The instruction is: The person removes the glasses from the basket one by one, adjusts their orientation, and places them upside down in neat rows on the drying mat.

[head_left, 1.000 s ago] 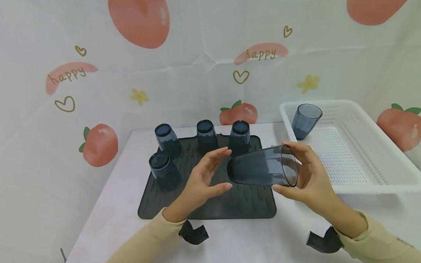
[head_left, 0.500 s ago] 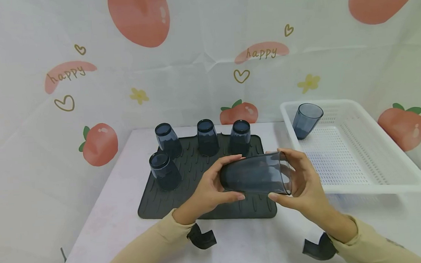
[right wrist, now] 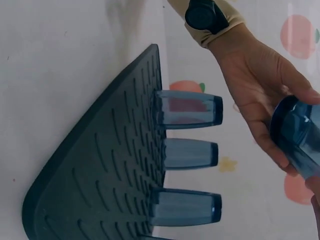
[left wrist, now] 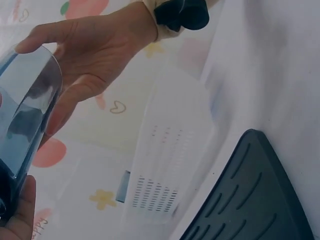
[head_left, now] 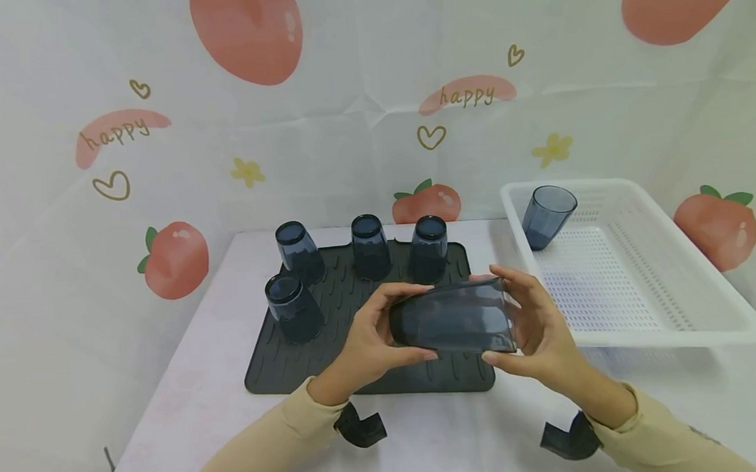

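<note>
A blue-grey drinking glass point(head_left: 453, 319) lies sideways in the air between my two hands, over the front right of the dark drying mat point(head_left: 424, 376). My left hand point(head_left: 373, 336) grips the glass round its base end, thumb below and fingers above. At the rim end, my right hand point(head_left: 536, 324) holds it between thumb and fingers. In the left wrist view the rim side of the glass point(left wrist: 30, 95) shows with the right hand point(left wrist: 95, 55) at it. The right wrist view has the left hand point(right wrist: 260, 85) around the thick base.
Several upside-down glasses stand on the mat, among them a front-left glass point(head_left: 295, 311) and a back-right glass point(head_left: 429, 251). At the right is a white plastic basket point(head_left: 685, 337); one more glass point(head_left: 547, 220) leans in its back left corner. A patterned cloth point(head_left: 321, 125) hangs behind.
My left hand has come in from the left and taken hold of the base end. The glass has shifted slightly left and down, its rim turning away from view.
</note>
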The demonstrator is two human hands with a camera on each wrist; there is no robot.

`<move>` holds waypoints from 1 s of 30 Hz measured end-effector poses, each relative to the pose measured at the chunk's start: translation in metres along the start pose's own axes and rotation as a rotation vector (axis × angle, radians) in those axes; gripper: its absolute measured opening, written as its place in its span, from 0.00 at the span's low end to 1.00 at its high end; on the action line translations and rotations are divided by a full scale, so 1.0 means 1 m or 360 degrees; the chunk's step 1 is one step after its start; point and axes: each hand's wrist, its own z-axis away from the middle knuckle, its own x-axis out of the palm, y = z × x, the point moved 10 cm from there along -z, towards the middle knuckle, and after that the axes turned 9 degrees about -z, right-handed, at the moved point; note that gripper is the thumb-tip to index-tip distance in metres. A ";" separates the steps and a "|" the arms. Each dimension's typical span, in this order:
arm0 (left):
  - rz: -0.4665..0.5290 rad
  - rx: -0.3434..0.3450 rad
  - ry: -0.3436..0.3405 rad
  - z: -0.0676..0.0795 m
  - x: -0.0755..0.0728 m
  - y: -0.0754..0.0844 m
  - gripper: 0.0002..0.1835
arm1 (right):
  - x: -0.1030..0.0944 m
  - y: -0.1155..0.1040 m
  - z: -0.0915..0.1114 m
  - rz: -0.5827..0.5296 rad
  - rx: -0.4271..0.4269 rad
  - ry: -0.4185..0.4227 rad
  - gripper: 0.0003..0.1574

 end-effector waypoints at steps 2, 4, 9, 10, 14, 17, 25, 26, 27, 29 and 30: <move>-0.0036 0.0033 0.0008 0.000 -0.002 0.002 0.43 | 0.000 0.003 0.001 -0.0031 0.0022 -0.0022 0.62; -0.0062 0.0072 0.0020 -0.001 -0.004 0.005 0.44 | 0.000 0.005 0.002 -0.0042 0.0024 -0.0043 0.62; -0.0085 0.0128 0.0041 -0.002 -0.007 0.013 0.43 | -0.002 0.010 0.004 -0.0006 0.0010 -0.0066 0.61; -0.0086 0.0133 0.0045 -0.002 -0.007 0.013 0.43 | -0.003 0.011 0.004 0.0000 0.0010 -0.0069 0.61; -0.0123 0.0173 0.0070 -0.001 -0.010 0.016 0.42 | -0.004 0.018 0.004 0.0047 0.0087 -0.0090 0.60; -0.0147 0.0221 0.0092 -0.001 -0.013 0.019 0.39 | -0.005 0.028 0.003 0.0124 0.0224 -0.0101 0.58; -0.0058 0.0324 0.0149 -0.004 -0.015 0.029 0.39 | 0.000 0.052 0.004 0.0260 0.0483 -0.0195 0.56; -0.0033 0.0336 0.0159 -0.004 -0.016 0.030 0.39 | 0.002 0.054 0.005 0.0279 0.0503 -0.0217 0.55; -0.0004 0.0346 0.0166 -0.005 -0.016 0.031 0.39 | 0.003 0.055 0.005 0.0304 0.0516 -0.0241 0.55; 0.0041 0.0364 0.0182 -0.006 -0.017 0.033 0.38 | 0.005 0.058 0.007 0.0369 0.0548 -0.0278 0.54; 0.0058 0.0374 0.0187 -0.007 -0.017 0.034 0.37 | 0.005 0.059 0.009 0.0403 0.0569 -0.0292 0.53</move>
